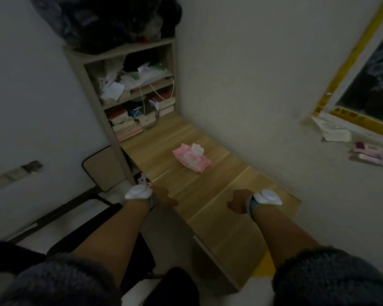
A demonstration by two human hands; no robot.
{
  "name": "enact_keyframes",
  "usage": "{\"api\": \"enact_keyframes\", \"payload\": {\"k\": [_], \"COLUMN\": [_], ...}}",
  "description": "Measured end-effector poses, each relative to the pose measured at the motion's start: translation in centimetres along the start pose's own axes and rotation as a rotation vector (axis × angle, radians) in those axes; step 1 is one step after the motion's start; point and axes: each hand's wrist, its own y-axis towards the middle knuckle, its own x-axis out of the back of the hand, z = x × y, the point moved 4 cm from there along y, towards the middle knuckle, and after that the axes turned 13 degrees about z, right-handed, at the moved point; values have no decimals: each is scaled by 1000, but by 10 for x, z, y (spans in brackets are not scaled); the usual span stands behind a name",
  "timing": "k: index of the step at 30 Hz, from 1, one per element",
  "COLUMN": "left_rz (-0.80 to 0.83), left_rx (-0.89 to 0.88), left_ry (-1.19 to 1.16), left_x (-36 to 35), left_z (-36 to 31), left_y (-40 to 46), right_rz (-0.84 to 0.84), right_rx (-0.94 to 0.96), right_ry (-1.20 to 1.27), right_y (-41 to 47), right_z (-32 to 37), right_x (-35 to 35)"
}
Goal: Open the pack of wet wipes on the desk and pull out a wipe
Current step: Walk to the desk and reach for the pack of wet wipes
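pack of wet wipes [192,158]: pink, lying flat on my wooden desk [208,195], toward the far half of the top and nearer the wall-side edge than the open edge. its white flip lid [196,149] stands up at the far side of the pack; whether a wipe shows in the opening i cannot tell. nothing touches the pack.

left hand [163,196]: at the near open edge of the desk, fingers curled loosely inward, holding nothing. right hand [238,204]: over the near part of the desk top, toward the wall-side edge, fingers also curled under, holding nothing. both hands are well apart from the pack. whether either hand rests on the wood or hangs above it i cannot tell.

each wrist carries a white round device [138,192] on a grey strap. dark fuzzy sleeves [332,277] are pushed up both forearms.

shelf unit [128,89]: stands at the far end of the desk, stacked with books and loose papers. chair [104,168]: beside the open edge.
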Motion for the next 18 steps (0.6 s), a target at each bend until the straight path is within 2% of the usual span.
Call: {"api": "enact_keyframes", "payload": {"k": [2, 6, 9, 11, 15, 18], "left_rz": [60, 39, 61, 22, -35, 12], "left_rx": [-15, -25, -66, -85, -277, -407], "left_ry": [-70, -139, -170, -107, 19, 193], "left_x": [3, 24, 65, 87, 163, 197], "left_z": [1, 6, 7, 9, 3, -1], "left_y": [17, 66, 120, 145, 238, 306], "right_rz": [-53, -77, -127, -141, -140, -142], "right_rx": [102, 167, 167, 160, 148, 83], "right_ry": [-46, -51, 103, 169, 343, 535], "right_y": [9, 48, 107, 124, 203, 258], "right_z": [12, 27, 35, 45, 75, 100], "right_x": [15, 55, 95, 112, 151, 177]}}
